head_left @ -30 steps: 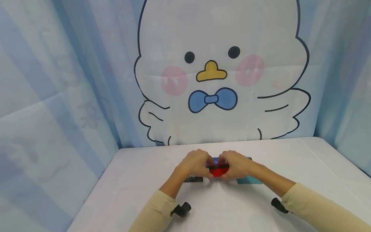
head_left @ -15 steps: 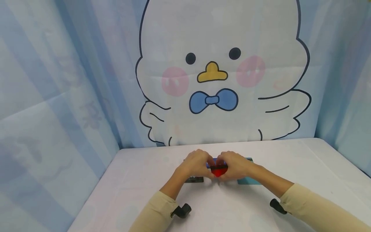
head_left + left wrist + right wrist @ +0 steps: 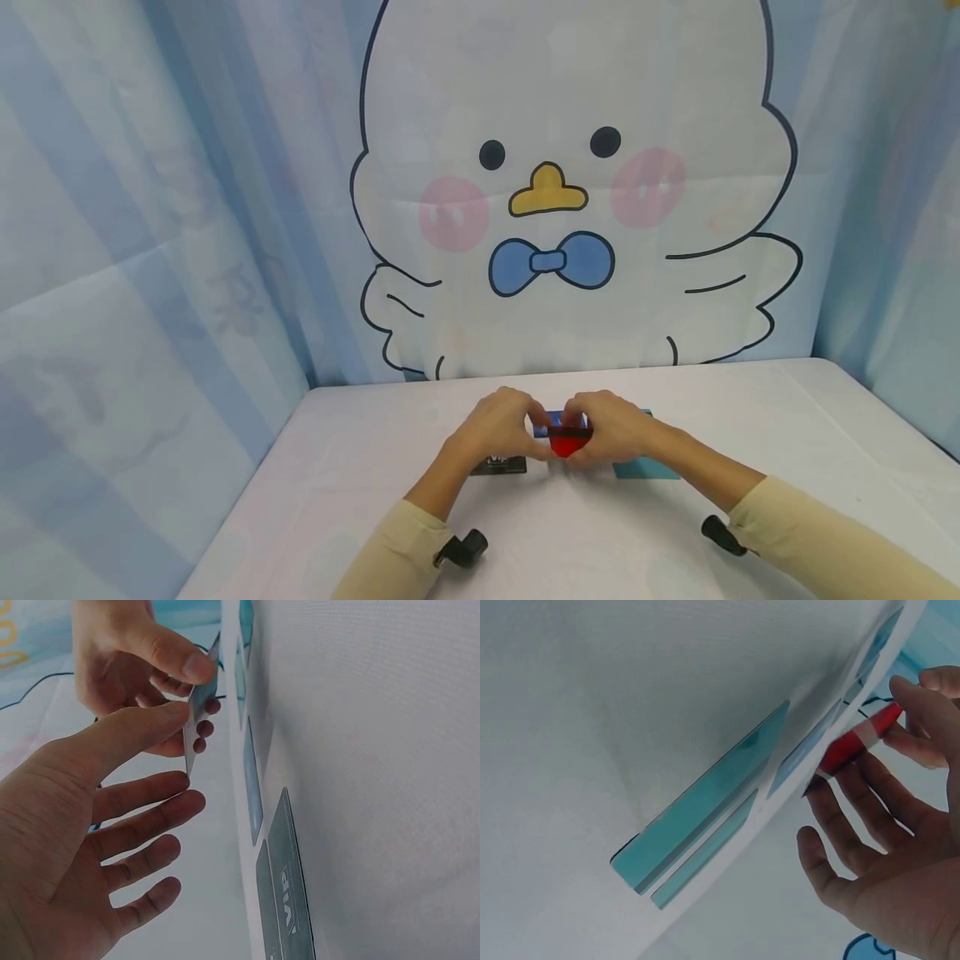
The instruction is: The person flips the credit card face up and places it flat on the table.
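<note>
A red card [image 3: 567,444] with a dark band is held up close over the table between my two hands. My left hand [image 3: 504,427] has its thumb and index fingertip at the card's left edge, while its other fingers spread apart in the left wrist view. With thumb on one side and fingertips on the other, my right hand [image 3: 609,429] pinches the red card [image 3: 847,748]. Behind it lies a blue card [image 3: 553,417], partly hidden by the hands. Near my left hand lies a black card marked VIP [image 3: 289,885]; a teal card [image 3: 705,802] lies by my right hand.
A second dark card [image 3: 266,900] lies beside the VIP card, and a narrower teal card [image 3: 705,851] beside the teal one. The white table [image 3: 577,542] ends at a cloth backdrop [image 3: 420,342] with a cartoon bird. Black wrist cameras [image 3: 465,548] hang under both sleeves.
My left hand and forearm have shifted slightly left, showing more of the blue card. The red card stays up between the hands, a touch further right. My right hand is nearly still.
</note>
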`<state>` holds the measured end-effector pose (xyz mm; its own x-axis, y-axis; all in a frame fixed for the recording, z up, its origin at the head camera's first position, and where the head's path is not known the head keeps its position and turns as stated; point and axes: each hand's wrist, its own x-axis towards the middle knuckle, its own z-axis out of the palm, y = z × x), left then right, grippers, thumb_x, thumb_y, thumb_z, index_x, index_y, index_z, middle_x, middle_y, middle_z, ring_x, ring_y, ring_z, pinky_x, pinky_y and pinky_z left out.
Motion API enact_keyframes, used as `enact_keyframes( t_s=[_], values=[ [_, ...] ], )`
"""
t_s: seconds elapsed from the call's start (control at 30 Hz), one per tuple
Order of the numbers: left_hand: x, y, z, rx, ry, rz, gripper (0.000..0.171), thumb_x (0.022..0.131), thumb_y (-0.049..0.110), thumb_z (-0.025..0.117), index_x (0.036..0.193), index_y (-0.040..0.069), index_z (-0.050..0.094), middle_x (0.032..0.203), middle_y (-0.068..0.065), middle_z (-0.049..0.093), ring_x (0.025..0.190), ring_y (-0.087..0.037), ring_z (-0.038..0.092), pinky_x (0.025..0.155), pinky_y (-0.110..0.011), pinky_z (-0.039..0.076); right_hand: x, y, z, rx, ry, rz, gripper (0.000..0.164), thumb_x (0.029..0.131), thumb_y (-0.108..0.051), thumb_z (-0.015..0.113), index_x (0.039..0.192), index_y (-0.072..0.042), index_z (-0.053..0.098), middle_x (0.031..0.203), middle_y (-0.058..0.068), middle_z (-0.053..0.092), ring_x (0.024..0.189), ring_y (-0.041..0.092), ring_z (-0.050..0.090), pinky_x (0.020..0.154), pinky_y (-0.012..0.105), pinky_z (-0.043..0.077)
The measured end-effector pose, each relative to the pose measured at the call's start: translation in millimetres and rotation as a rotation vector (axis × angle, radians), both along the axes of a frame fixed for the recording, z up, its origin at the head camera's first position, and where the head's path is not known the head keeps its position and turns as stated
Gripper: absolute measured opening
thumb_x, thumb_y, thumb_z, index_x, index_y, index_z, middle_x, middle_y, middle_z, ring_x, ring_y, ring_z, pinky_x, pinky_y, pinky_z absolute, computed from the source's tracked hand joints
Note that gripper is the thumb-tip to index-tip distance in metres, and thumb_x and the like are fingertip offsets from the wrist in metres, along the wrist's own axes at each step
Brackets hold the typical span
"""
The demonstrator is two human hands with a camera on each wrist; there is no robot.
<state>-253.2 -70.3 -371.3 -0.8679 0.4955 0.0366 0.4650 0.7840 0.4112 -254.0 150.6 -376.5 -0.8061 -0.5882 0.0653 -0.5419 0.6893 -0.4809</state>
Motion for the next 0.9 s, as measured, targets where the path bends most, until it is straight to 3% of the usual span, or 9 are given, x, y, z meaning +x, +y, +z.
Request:
enact_keyframes(
  t_s=[0.2, 0.5, 0.73, 0.9],
  values=[
    [-0.9, -6, 0.0, 0.032, -0.047, 0.023, 0.045, 0.08, 0.039, 0.09, 0.118, 0.018, 0.079, 0.105, 0.005, 0.078, 0.085, -0.006, 0.062, 0.071, -0.021, 0.054, 1.1, 3, 4.8, -0.03, -0.064, -0.051, 0.044, 0.074, -0.026, 0.094, 0.11, -0.018, 0.069, 0.1, -0.004, 0.068, 0.089, 0.016, 0.062, 0.074, 0.031, 0.06],
    [-5.9, -13, -6.0, 0.132, -0.096, -0.022, 0.042, 0.082, 0.035, 0.09, 0.118, 0.016, 0.079, 0.107, 0.002, 0.078, 0.083, -0.007, 0.062, 0.068, -0.021, 0.055, -1.8, 9, 3.4, -0.166, -0.076, -0.013, 0.054, 0.081, -0.022, 0.09, 0.127, -0.019, 0.062, 0.107, 0.006, 0.068, 0.094, 0.023, 0.07, 0.071, 0.031, 0.062],
    [-6.6, -16, -6.6, 0.185, -0.134, -0.038, 0.042, 0.084, 0.034, 0.088, 0.12, 0.014, 0.078, 0.108, -0.001, 0.078, 0.087, -0.008, 0.063, 0.072, -0.021, 0.056, -2.0, 14, 1.8, -0.254, -0.114, -0.022, 0.054, 0.084, -0.025, 0.087, 0.13, -0.021, 0.059, 0.11, 0.008, 0.07, 0.098, 0.024, 0.073, 0.08, 0.041, 0.064],
    [-7.1, -18, -9.4, 0.241, -0.161, -0.037, 0.043, 0.084, 0.033, 0.088, 0.121, 0.014, 0.077, 0.109, -0.002, 0.078, 0.093, -0.009, 0.066, 0.078, -0.022, 0.057, -3.4, 19, -1.0, -0.353, -0.141, 0.014, 0.051, 0.087, -0.024, 0.085, 0.128, -0.017, 0.057, 0.117, 0.017, 0.072, 0.103, 0.03, 0.074, 0.086, 0.038, 0.063]
  ],
)
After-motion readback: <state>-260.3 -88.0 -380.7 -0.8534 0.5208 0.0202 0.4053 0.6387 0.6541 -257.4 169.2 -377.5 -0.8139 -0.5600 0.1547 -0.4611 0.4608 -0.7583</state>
